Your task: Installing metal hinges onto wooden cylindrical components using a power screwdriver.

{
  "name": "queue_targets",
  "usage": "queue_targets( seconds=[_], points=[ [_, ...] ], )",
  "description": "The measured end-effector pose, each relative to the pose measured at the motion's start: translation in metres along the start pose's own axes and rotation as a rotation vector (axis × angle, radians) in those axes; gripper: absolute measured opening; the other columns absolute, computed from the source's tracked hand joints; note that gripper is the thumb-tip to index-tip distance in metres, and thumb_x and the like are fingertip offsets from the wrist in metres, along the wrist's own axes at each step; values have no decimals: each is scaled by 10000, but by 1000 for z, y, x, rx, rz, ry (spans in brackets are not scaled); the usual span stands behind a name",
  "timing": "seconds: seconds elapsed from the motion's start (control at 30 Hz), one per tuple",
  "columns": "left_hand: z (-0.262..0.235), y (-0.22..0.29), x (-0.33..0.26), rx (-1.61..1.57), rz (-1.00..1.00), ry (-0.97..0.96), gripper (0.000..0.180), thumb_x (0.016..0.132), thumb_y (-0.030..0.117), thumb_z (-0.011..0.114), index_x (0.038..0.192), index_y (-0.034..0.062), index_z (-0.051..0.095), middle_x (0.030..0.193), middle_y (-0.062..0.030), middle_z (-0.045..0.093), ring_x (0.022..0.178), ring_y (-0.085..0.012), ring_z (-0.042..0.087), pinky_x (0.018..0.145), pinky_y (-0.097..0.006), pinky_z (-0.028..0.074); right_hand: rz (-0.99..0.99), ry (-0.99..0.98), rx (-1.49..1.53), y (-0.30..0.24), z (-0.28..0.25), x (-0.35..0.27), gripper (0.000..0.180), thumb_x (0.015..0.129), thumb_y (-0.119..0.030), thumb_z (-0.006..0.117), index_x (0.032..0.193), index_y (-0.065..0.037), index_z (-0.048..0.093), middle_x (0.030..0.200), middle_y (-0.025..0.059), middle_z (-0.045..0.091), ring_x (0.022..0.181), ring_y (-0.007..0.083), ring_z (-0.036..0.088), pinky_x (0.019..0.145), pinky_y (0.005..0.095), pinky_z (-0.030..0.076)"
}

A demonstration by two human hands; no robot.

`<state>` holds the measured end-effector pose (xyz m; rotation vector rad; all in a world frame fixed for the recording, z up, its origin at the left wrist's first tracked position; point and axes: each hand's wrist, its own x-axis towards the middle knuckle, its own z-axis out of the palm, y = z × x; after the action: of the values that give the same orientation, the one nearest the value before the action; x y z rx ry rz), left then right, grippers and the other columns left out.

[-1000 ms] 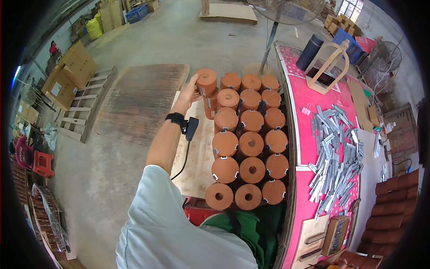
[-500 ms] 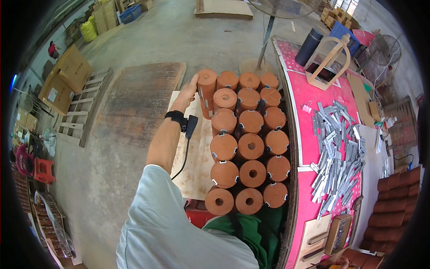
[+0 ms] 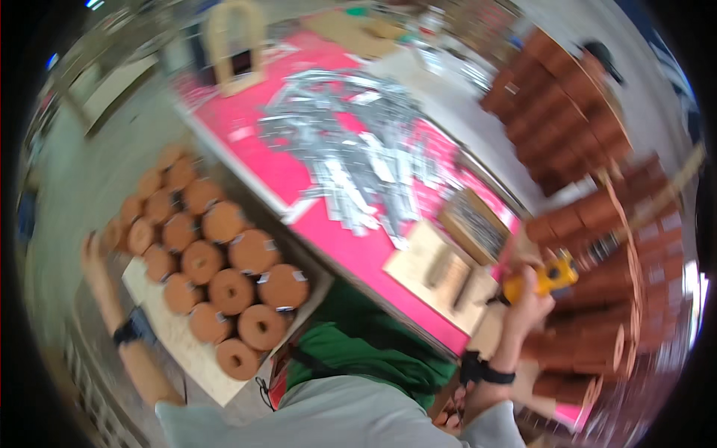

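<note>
Frame motion-blurred; details soft.

Landmark: pink table (image 3: 314, 187), running diagonally through mid-frame.

- L hand (image 3: 93, 250): far out on the table's L side, at the outer edge of a block of orange-brown rolls (image 3: 216, 272) standing on end on a pale board (image 3: 168, 336). Hand sits against the outermost roll; fingers too blurred, can't tell if curled round it or spread.
- R hand (image 3: 526, 299): at the table's near R end, fingers wrapped tight round a yellow hand tool (image 3: 549, 278), held up above a light wooden jig (image 3: 441, 272) lying on the table edge.
- Mid-table: heap of silver metal strips (image 3: 358, 149). Far end: wooden arch piece (image 3: 233, 45).
- Beyond table's R side: more stacked brown rolls (image 3: 567, 112).

Judgement: 2 hands well apart, body twisted. To do it well: get a full wrap on the roll before moving it so neighbours don't topple, keep tool pointed clear of table clutter.
</note>
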<state>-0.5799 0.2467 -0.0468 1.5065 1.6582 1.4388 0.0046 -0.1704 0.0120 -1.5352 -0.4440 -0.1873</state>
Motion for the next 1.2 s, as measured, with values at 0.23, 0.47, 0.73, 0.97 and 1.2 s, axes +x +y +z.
queue_targets(
  seconds=[0.23,0.47,0.73,0.97,1.2],
  points=[
    [70,204,-101,-372,71,-776,304,888,100,541,1179,11,543,1156,-124,585,1069,-189,568,962,-331,430,47,-125,239,-17,-1,-1,342,822,8,647,1127,-9,493,978,78,613,790,128,610,706,258,518],
    [197,319,-303,-221,342,-1649,366,831,42,627,1185,-1,547,1025,-99,646,869,-179,639,794,-305,507,-67,-200,100,-9,-36,-1,308,822,-9,659,1085,-11,500,962,57,617,768,101,601,681,245,502],
    [355,328,-484,-466,982,-1388,715,763,332,720,1316,28,387,1193,-212,449,1096,-361,485,914,-428,421,-98,-58,52,-41,-90,-6,313,808,8,672,1072,-15,504,943,42,624,754,78,578,663,215,485],
    [395,338,-559,-235,1013,-1030,769,666,428,784,1212,36,410,1140,-202,406,1041,-377,456,854,-443,416,-75,-9,-99,-40,-118,-6,247,818,-9,658,1020,7,517,954,81,622,749,133,620,682,252,512],
    [406,352,-549,-247,932,-1125,618,659,305,758,1142,26,492,1041,-207,457,979,-384,497,850,-448,439,-53,13,-26,-36,-109,-6,290,827,-11,647,1070,9,491,975,105,616,736,147,625,662,258,519]
  ],
)
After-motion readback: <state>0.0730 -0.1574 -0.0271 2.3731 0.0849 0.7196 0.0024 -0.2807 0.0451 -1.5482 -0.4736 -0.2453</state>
